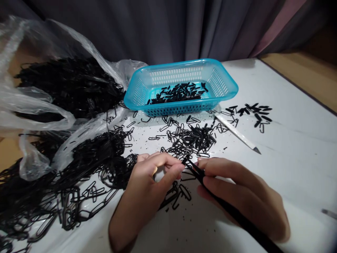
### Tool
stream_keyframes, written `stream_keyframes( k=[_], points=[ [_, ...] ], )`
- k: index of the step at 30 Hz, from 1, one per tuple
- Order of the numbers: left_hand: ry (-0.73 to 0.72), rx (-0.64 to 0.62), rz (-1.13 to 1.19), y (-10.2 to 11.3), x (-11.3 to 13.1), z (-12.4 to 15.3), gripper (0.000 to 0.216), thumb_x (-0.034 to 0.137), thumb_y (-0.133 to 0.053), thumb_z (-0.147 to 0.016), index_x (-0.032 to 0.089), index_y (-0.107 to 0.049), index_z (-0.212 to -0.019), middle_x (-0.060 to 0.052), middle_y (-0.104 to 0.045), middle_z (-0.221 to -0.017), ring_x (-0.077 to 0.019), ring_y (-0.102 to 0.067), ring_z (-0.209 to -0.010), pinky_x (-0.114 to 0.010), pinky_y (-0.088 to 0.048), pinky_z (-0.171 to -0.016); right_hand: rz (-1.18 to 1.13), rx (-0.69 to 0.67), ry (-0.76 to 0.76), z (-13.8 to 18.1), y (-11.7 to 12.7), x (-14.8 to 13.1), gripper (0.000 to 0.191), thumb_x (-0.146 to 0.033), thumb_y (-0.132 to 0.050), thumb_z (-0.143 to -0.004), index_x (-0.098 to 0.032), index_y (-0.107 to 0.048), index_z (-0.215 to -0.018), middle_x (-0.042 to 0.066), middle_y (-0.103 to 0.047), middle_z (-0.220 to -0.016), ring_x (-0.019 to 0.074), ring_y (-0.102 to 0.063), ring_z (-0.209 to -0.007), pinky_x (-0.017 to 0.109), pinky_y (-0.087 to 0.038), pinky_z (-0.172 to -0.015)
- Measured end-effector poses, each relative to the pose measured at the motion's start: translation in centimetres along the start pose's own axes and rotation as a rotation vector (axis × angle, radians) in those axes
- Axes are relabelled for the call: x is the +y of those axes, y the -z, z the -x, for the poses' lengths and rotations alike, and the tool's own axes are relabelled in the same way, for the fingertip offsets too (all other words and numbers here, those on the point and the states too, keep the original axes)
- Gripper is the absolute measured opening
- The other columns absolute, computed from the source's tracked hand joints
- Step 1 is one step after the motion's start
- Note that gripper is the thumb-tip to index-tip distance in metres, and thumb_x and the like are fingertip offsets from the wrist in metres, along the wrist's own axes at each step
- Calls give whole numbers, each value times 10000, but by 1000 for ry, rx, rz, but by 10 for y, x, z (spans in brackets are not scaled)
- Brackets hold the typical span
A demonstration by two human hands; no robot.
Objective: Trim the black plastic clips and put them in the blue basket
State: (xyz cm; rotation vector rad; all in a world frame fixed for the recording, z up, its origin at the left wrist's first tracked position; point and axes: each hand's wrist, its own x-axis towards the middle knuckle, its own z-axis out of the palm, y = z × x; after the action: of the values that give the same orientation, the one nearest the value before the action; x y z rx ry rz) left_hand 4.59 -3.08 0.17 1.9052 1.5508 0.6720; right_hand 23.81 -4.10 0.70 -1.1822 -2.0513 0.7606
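Note:
My left hand (155, 179) pinches a small black piece (184, 160) between thumb and forefinger. Black tweezers (223, 203) lie in the closed fingers of my right hand (239, 186), their tips meeting the black piece. Just beyond my fingers is a pile of small black strips (198, 137), with thin black loops (179, 146) around it. More loops (184, 191) lie on the white table below my fingertips.
A blue plastic basket (181, 105) holding many black pieces stands at the back. Left, a clear plastic bag (92, 38) spills a tangled black heap (68, 88). A white pencil-like stick (234, 131) and loose black pieces (263, 114) lie on the right.

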Motion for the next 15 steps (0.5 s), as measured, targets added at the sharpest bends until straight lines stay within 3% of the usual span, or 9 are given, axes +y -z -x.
stream_keyframes(
  k=[6,9,11,15],
  points=[
    [148,33,60,-1,-3,-5,201,280,-578,-825,243,-633,-635,39,-671,-653,-163,-602,-682,-307,-417,-701,21,124,179,12,-14,-1,185,-123,-512,-824,-258,-617,-753,-8,-668,-651,149,-679,-596,210,-569,-551],
    [202,82,105,-1,-6,-7,200,288,-578,-812,236,-621,-625,32,-651,-615,-162,-589,-632,-306,-419,-643,77,321,69,17,-18,-9,169,-118,-561,-805,-261,-650,-811,28,-698,-703,201,-716,-691,244,-591,-566],
    [181,141,70,0,-6,-7,174,293,-595,-799,241,-626,-636,31,-663,-642,-172,-597,-666,-330,-413,-690,75,299,19,15,-13,-12,207,-87,-562,-797,-273,-651,-785,13,-698,-690,197,-719,-690,228,-580,-535],
    [54,217,-41,-1,-3,-2,109,288,-629,-779,261,-642,-674,52,-690,-696,-176,-603,-699,-394,-353,-808,-1,222,118,7,-2,-12,177,-94,-583,-784,-255,-610,-715,-18,-672,-634,160,-703,-630,210,-576,-552]
  ],
)
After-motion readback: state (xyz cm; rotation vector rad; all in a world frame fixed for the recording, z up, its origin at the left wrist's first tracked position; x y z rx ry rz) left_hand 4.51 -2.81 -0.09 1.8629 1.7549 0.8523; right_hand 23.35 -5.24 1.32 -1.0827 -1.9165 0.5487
